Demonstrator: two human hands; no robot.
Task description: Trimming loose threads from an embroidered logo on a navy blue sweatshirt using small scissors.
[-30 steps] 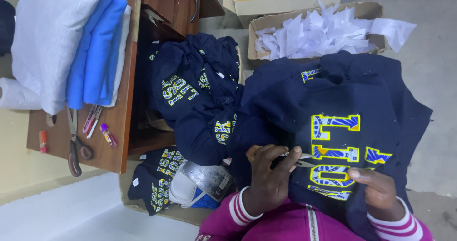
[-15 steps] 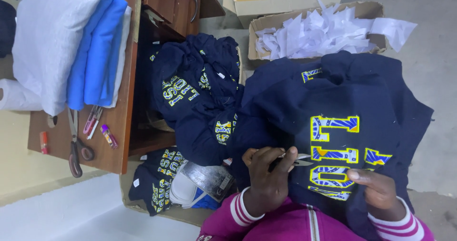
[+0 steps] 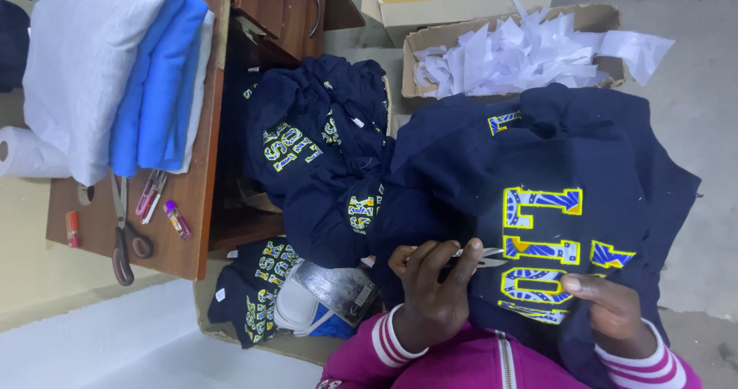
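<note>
A navy sweatshirt (image 3: 569, 166) is being held across the person's lap, in the lower right of the head view, spread flat with some folds at the edges. Its front is being shown with large appliqué letters, filled with a blue-and-white patterned fabric and edged in yellow stitching; a smaller patch of the same trim is being seen near the top fold. The left hand (image 3: 434, 289) is being kept on the garment just beside the letters, fingers curled together and clamped on small thread snips (image 3: 480, 257), whose metal tips are being pointed at the lettering. The right hand (image 3: 607, 308) is being pressed on the cloth at the lower letters, fingers drawn together and pinching the fabric; what exactly is being gripped cannot be told. Magenta sleeves with white stripes are being worn. A heap of similar navy garments (image 3: 323, 158) is being piled just left of the sweatshirt. A cardboard box of white paper scraps (image 3: 523, 51) is lying beyond it. On a wooden table (image 3: 192, 235) at the left, folded blue and white cloth (image 3: 115, 66), large scissors (image 3: 123, 235) and a white roll (image 3: 31, 154) are being kept.
</note>
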